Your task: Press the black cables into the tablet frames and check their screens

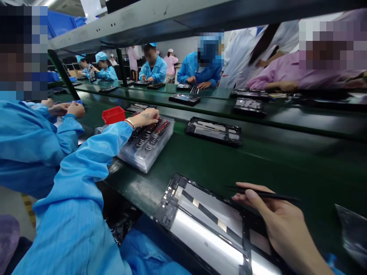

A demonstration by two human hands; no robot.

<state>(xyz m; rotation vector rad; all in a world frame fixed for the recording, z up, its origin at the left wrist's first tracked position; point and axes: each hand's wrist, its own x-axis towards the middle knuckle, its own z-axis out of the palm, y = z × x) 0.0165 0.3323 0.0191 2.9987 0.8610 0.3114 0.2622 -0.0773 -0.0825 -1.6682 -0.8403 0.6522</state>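
Note:
My left hand (146,117) reaches over a stack of clear plastic trays (137,156), its fingers bent down and pinched at the top tray. What they hold, if anything, is hidden beneath them. Rows of small dark parts (152,140), some with red, sit in that tray. In my right hand (282,217) is a pair of black tweezers (272,196), lying across the fingers and pointing left. Below it, close in front of me, an opened tablet (210,221) shows silver battery panels, black flex strips and a dark frame. The right wrist is over the tablet's right edge.
A red bin (113,114) stands behind the trays. Another opened tablet (213,131) lies farther along the green bench (177,160). A clear plastic bag (351,229) is at right. A metal shelf beam (137,26) crosses overhead. Co-workers sit at left and opposite.

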